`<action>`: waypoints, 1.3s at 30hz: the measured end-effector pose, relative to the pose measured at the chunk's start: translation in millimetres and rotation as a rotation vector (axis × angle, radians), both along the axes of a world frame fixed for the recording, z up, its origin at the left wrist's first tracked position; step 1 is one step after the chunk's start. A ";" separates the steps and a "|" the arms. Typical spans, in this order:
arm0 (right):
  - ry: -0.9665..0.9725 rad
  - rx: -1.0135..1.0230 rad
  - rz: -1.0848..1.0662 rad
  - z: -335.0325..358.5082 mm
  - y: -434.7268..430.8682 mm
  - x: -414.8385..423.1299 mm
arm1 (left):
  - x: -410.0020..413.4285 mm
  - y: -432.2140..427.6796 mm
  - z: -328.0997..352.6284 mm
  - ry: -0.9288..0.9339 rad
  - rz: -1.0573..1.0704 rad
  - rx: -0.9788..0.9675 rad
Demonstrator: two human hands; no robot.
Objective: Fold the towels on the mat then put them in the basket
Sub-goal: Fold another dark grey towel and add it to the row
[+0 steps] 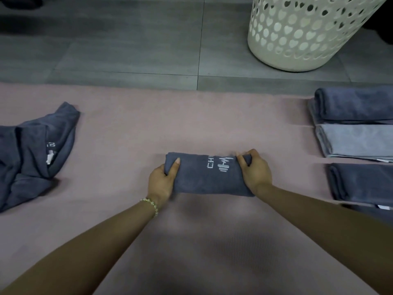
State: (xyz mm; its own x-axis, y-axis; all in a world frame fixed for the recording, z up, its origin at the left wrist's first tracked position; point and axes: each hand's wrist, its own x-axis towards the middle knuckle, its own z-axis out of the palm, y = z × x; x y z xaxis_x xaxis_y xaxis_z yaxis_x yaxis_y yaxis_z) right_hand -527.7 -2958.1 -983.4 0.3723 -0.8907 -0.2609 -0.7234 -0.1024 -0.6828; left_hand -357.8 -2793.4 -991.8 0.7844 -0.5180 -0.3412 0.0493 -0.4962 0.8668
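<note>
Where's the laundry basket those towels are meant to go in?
The white basket stands on the grey floor at the upper right of the head view, beyond the far edge of the pink mat and behind the folded towels on the right.

I am looking at a dusty pink mat, with a fine ribbed weave showing at its near end. At the mat's centre, the folded towel is showing slate blue, with white stitched lettering and a white logo. At the mat's left edge, a crumpled towel is reading the same dark blue, with a small white tag. Along the mat's right edge I am seeing the far towel dark blue, the middle towel pale grey-blue and the near towel dark blue. Beyond the mat, the basket is showing cream with heart-shaped cut-outs, on grey streaked floor tiles. Over the mat, a bracelet is glinting gold.
</note>
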 end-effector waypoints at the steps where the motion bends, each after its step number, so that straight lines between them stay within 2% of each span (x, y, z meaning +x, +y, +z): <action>1: 0.048 -0.019 0.016 -1.0 0.6 0.2 | 0.3 0.0 -0.3 -0.002 -0.011 0.005; 3: 0.076 -0.044 -0.008 -0.8 -0.4 0.5 | 2.5 0.4 -1.3 0.003 -0.029 0.011; 5: 0.010 -0.184 -0.009 3.7 -3.7 1.8 | 3.3 1.1 -1.2 0.003 -0.030 0.009; 7: -0.068 -0.368 0.140 14.0 -7.9 9.8 | 2.1 1.9 -4.1 0.005 -0.020 0.000; 8: -0.103 -0.370 0.261 20.2 -8.6 17.0 | 1.1 2.6 -3.9 0.003 -0.015 -0.001; 9: -0.114 -0.281 0.391 27.6 -6.8 25.8 | 0.4 3.2 -3.3 0.000 -0.012 0.001; 11: -0.020 0.035 0.641 35.2 0.0 44.7 | -0.9 3.3 -0.6 -0.019 -0.023 0.000; 13: 0.104 0.200 0.762 28.9 6.9 56.7 | -2.8 2.4 2.7 -0.063 -0.004 -0.002; 16: 0.044 0.229 0.622 15.2 8.2 63.7 | -9.2 2.3 3.0 -0.084 0.164 0.028; 19: 0.045 0.229 0.545 11.3 7.7 66.1 | -17.4 10.1 2.0 0.045 0.335 0.061; 22: 0.077 0.246 0.498 13.8 6.1 68.7 | -32.0 15.9 20.6 0.404 0.126 0.147; 23: 0.080 0.271 0.484 14.2 5.3 69.9 | -36.7 15.5 26.9 0.530 0.027 0.128; 25: 0.075 0.363 0.438 14.1 7.0 69.3 | -44.9 11.8 31.9 0.643 -0.082 -0.010; 28: -0.057 0.557 0.320 17.1 25.6 62.8 | -50.7 6.0 33.6 0.703 -0.039 -0.230; 30: -0.163 0.595 0.262 21.7 36.0 56.1 | -47.9 4.7 39.9 0.679 -0.031 -0.321; 35: -0.158 0.401 0.269 45.9 9.1 36.1 | -44.4 -12.3 56.2 0.596 -0.200 -0.346; 39: -0.455 0.504 0.181 84.8 -16.0 26.3 | -63.0 -41.3 75.8 0.540 -0.377 -0.349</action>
State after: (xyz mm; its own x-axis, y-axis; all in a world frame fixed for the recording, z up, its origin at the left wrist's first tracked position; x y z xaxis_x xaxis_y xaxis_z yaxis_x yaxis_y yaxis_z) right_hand -501.3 -2974.1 -898.6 0.6732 -0.6163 -0.4087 -0.3559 0.2145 -0.9096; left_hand -420.8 -2834.7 -916.1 0.3022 -0.8675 -0.3950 0.3936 -0.2638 0.8806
